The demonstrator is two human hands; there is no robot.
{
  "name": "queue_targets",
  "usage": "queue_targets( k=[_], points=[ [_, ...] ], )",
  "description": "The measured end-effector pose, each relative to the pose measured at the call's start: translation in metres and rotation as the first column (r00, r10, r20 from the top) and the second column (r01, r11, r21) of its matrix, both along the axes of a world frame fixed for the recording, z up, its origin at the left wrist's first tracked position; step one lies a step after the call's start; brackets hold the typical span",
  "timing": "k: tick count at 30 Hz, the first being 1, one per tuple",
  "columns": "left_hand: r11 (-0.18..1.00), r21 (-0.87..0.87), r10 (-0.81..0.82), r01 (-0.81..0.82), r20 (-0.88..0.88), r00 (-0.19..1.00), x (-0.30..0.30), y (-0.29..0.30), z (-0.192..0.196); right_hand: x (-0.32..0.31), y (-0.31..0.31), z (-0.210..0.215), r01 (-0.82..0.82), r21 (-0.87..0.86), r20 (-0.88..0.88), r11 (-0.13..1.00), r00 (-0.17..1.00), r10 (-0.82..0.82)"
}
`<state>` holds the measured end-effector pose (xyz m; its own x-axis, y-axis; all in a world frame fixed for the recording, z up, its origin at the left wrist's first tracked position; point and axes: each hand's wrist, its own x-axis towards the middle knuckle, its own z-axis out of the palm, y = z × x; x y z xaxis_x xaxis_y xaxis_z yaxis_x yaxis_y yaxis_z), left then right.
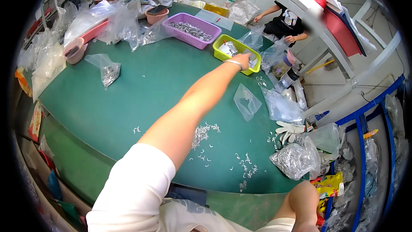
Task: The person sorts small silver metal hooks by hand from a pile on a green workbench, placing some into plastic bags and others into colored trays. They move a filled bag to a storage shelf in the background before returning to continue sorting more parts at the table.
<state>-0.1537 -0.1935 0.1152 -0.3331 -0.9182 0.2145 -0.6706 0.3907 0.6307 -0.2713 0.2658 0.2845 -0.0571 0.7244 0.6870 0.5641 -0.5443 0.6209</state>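
Observation:
My left arm stretches far across the table, a pale band round its wrist. My left hand (243, 61) is in the right half of a yellow-green plastic basket (221, 42), over small silvery pieces; its fingers are too hidden to tell what they grip. A white and silver packet (228, 48) sits in the basket's left part. My right arm (302, 199) is bent at the lower right edge, and its hand is out of view. Below my left arm lies a heap of small curved silvery pieces (200, 137), with more scattered to the right.
A purple basket (169, 21) of metal pieces stands left of the green one. A full clear bag (294, 161), a white glove (289, 129) and a bottle (288, 79) line the right side. A small bag of pieces (110, 74) lies left. Another person (285, 21) is at the far right.

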Motion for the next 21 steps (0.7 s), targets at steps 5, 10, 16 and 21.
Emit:
queue_targets(
  k=[5, 10, 16, 21],
  points=[
    [0.998, -0.048, -0.041, 0.047, 0.106, 0.994, -0.011, 0.014, 0.021, -0.014, 0.034, -0.011, 0.09, 0.0, -0.111, 0.996, 0.99, -0.09],
    [0.994, 0.06, -0.099, 0.087, 0.226, 0.969, 0.018, 0.081, -0.015, -0.033, 0.062, -0.032, 0.253, 0.081, -0.249, 0.964, 0.942, -0.227],
    [0.933, 0.055, -0.359, 0.355, 0.179, 0.916, 0.024, 0.215, -0.061, -0.026, 0.088, -0.033, 0.448, 0.113, -0.121, 0.887, 0.892, -0.435],
    [0.88, 0.082, -0.473, 0.467, 0.066, 0.879, -0.002, 0.288, -0.091, -0.032, 0.097, -0.047, 0.409, 0.146, -0.04, 0.901, 0.912, -0.408]
  ],
)
